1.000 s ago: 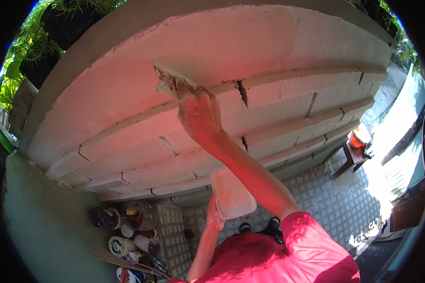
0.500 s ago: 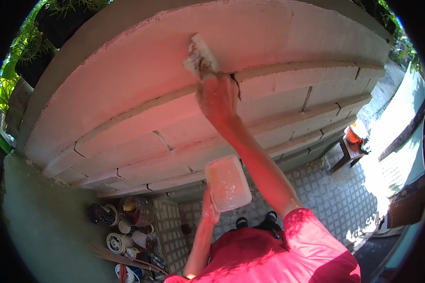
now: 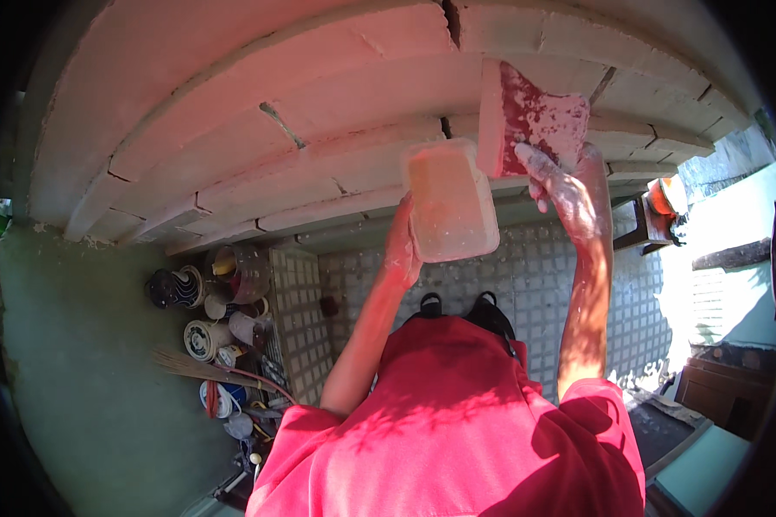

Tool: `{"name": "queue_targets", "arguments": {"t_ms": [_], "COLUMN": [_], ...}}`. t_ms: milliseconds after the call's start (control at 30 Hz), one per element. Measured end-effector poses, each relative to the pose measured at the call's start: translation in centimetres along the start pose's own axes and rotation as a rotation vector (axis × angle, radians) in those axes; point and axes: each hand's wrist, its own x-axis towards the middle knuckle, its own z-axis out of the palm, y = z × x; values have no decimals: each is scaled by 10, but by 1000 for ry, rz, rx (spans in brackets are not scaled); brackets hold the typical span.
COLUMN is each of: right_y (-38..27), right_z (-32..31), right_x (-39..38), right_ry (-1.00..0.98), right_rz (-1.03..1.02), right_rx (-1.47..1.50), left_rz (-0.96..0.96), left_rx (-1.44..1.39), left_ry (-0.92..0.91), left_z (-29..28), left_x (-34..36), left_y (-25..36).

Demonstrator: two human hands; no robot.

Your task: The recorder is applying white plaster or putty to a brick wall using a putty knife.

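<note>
My left hand grips the side of a pale, translucent plastic tub, which is held out in front of my body. Smears coat its surface, and I cannot tell how much is in it. Fingers of my right hand are closed on a wide putty knife, red and spattered with whitish paste. Its pale edge points left, just beyond the tub's upper right corner. White residue covers the right fingers. Beyond both hands rises a block wall with protruding courses and dark open joints, partly coated smooth.
Several buckets and pots line the left side, with a broom among them. A green wall stands behind these. On the right is a small wooden stand beside an orange container. Tiled floor lies below.
My right hand has drawn the putty knife off the upper wall, down and right, near the tub. My left hand has raised the tub. The view has tilted lower.
</note>
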Motion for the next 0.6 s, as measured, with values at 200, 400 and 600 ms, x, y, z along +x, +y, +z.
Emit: {"name": "queue_targets", "arguments": {"t_ms": [200,400,600], "right_y": [76,110,125], "right_z": [-4,-36,-77], "right_x": [-18,-21,-7], "right_ry": [-78,-14,-40], "right_rz": [211,-16,-56], "right_rx": [143,22,26], "left_rz": [-34,-58,-36], "left_rx": [17,-5,-30], "left_ry": [-37,-61,-42], "left_z": [28,54,83], "left_x": [9,20,40], "left_y": [-34,-71,-111]}}
